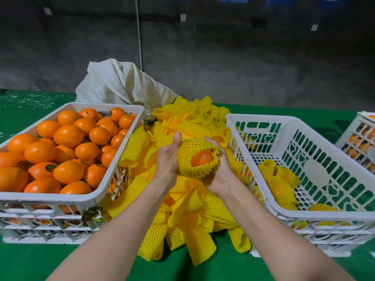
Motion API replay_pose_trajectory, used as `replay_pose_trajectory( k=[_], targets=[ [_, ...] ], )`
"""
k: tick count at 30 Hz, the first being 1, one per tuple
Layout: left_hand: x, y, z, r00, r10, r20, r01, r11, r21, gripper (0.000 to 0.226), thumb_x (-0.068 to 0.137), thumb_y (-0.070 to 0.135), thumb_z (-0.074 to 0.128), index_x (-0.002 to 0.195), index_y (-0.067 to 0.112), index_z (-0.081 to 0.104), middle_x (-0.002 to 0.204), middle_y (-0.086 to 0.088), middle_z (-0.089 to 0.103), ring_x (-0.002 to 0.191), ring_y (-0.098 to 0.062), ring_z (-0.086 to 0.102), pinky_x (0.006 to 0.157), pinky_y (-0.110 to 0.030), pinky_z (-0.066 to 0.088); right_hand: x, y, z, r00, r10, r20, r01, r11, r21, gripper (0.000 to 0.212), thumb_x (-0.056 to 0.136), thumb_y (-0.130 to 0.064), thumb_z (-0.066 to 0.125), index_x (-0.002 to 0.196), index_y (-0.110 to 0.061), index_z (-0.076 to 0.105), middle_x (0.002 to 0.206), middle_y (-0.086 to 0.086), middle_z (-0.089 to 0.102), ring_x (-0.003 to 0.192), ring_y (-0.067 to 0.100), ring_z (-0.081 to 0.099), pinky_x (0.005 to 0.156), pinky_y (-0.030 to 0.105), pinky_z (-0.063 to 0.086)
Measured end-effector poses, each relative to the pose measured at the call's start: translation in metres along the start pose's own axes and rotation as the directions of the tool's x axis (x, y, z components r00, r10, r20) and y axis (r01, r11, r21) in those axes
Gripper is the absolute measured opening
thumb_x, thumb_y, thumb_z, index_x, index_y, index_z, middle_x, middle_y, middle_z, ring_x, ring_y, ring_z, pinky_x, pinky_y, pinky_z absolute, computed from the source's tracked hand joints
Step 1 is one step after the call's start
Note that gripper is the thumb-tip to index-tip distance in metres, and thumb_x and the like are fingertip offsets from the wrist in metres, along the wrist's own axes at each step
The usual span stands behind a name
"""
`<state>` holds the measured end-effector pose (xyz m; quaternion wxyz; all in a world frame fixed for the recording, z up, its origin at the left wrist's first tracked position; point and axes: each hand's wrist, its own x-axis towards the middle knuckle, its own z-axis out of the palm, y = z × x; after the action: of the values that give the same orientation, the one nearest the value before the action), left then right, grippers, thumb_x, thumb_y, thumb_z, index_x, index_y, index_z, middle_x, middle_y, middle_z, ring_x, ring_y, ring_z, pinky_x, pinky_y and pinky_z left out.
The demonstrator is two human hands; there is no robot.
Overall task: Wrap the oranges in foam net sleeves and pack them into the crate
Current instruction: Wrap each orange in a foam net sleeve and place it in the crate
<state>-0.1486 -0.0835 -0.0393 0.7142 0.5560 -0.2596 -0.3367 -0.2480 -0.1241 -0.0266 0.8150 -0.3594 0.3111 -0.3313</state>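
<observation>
While an orange [202, 158] is sitting partly inside a yellow foam sleeve [192, 148], with a patch of its peel showing through the sleeve's open end, both hands are holding it in the air just above a loose pile of sleeves [188, 209]. The left hand [169, 159] is cupping the sleeved fruit from the left, its thumb pointing up and its fingers hidden behind. The right hand [220, 169] is curling round the right side, its fingers pressing into the foam mesh. The pile is lying on a green table [176, 268], between two white plastic crates. The left crate [67, 196] is holding a heap of bare oranges [69, 135], several carrying dark round stickers. The right crate [316, 138] is holding a few wrapped oranges [282, 185] lying on its perforated floor, toward the near side. Behind the pile a pale woven sack [121, 84] is slumping against the left crate's far corner, and another crate [363, 138] with fruit inside is showing at the right edge.
</observation>
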Motion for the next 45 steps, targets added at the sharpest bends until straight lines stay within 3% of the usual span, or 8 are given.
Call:
replay_pose_trajectory(
  k=[6,11,19,27,34,37,41,45],
  targets=[
    [-0.001,0.013,-0.003,0.92,-0.364,0.147,0.376,0.924,-0.066,0.063,0.083,0.068,0.048,0.097,0.01,0.067,0.1,-0.014,0.071,0.099,-0.032,0.065,0.089,-0.045,0.05,0.004,0.0,-0.008,0.98,-0.2,0.016,0.2,0.973,-0.117,0.031,0.091,-0.039,0.049,0.081,-0.024,0.073,0.073,-0.004,0.073,0.068,0.01,0.07,0.057,0.023,0.053],
    [-0.005,0.016,-0.002,0.763,-0.473,0.44,0.581,0.8,-0.148,0.057,0.082,0.064,0.053,0.086,0.013,0.077,0.094,-0.014,0.074,0.081,-0.032,0.072,0.068,-0.048,0.057,0.003,-0.003,-0.009,0.91,-0.414,0.034,0.389,0.821,-0.419,0.02,0.093,-0.035,0.05,0.088,-0.025,0.066,0.083,-0.013,0.064,0.078,-0.004,0.061,0.065,0.015,0.05],
    [-0.009,0.013,-0.001,0.814,-0.317,0.486,0.391,0.919,-0.054,0.024,0.079,0.037,0.06,0.088,0.017,0.07,0.076,-0.006,0.071,0.064,-0.02,0.069,0.056,-0.028,0.056,-0.001,-0.007,-0.009,0.735,-0.664,0.135,0.551,0.47,-0.69,0.039,0.09,-0.028,0.06,0.061,-0.014,0.039,0.059,0.001,0.031,0.06,0.015,0.034,0.056,0.031,0.026],
    [-0.012,0.015,-0.002,0.912,-0.298,0.283,0.296,0.954,0.051,0.021,0.084,0.037,0.065,0.092,0.018,0.069,0.086,-0.006,0.074,0.075,-0.02,0.07,0.065,-0.03,0.054,0.0,-0.008,-0.012,0.782,-0.612,0.116,0.51,0.523,-0.683,0.03,0.094,-0.028,0.054,0.072,-0.011,0.045,0.065,0.003,0.036,0.064,0.017,0.037,0.06,0.031,0.031],
    [-0.008,0.025,0.007,0.961,-0.278,-0.001,0.275,0.95,-0.151,0.031,0.091,0.025,0.062,0.117,0.008,0.062,0.099,-0.013,0.068,0.093,-0.029,0.066,0.084,-0.043,0.053,-0.012,0.019,-0.018,0.81,-0.463,0.361,0.573,0.492,-0.655,0.031,0.095,-0.035,0.048,0.125,-0.04,0.04,0.128,-0.024,0.043,0.113,-0.017,0.04,0.086,0.001,0.035],
    [-0.009,0.029,0.012,0.961,-0.268,-0.069,0.257,0.957,-0.138,0.026,0.095,0.022,0.057,0.117,0.01,0.062,0.108,-0.014,0.066,0.102,-0.029,0.064,0.09,-0.044,0.052,-0.015,0.018,-0.016,0.798,-0.448,0.403,0.596,0.49,-0.636,0.046,0.09,-0.022,0.061,0.13,-0.033,0.04,0.135,-0.013,0.042,0.121,-0.004,0.039,0.093,0.007,0.037],
    [-0.019,0.032,0.026,0.997,-0.071,0.012,0.071,0.997,0.029,0.018,0.099,0.029,0.048,0.106,0.024,0.064,0.106,-0.003,0.065,0.1,-0.018,0.063,0.074,-0.03,0.056,-0.017,0.004,-0.019,0.759,-0.524,0.387,0.637,0.473,-0.608,0.057,0.072,-0.011,0.076,0.117,-0.025,0.044,0.119,-0.01,0.05,0.112,0.005,0.049,0.092,0.028,0.046],
    [-0.025,0.039,0.054,0.978,0.092,0.185,-0.126,0.975,0.181,0.052,0.097,0.052,0.033,0.137,0.023,0.048,0.137,0.005,0.052,0.124,-0.01,0.05,0.102,-0.034,0.046,-0.019,-0.022,-0.035,0.727,-0.619,0.298,0.671,0.548,-0.499,0.05,0.063,-0.015,0.069,0.106,-0.026,0.047,0.107,-0.016,0.051,0.096,-0.01,0.05,0.079,0.014,0.045]
  ],
)
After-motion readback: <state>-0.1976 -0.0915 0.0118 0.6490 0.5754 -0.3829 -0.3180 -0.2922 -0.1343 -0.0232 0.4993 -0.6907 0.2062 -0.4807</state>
